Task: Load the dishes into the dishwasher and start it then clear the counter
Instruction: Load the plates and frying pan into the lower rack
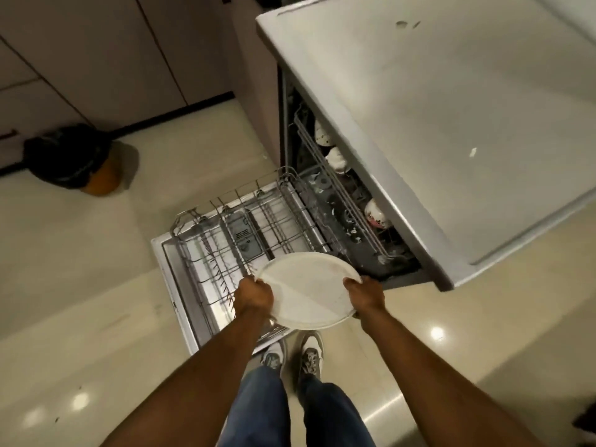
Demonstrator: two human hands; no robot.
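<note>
Above the pulled-out lower rack (245,240), both hands' grip clamps the plate (309,290) at opposite rims.

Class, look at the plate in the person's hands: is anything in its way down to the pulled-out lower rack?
Nothing visible blocks it. The white plate, held by the left hand and right hand, hangs over the lower rack, whose visible slots hold no dishes.
</note>
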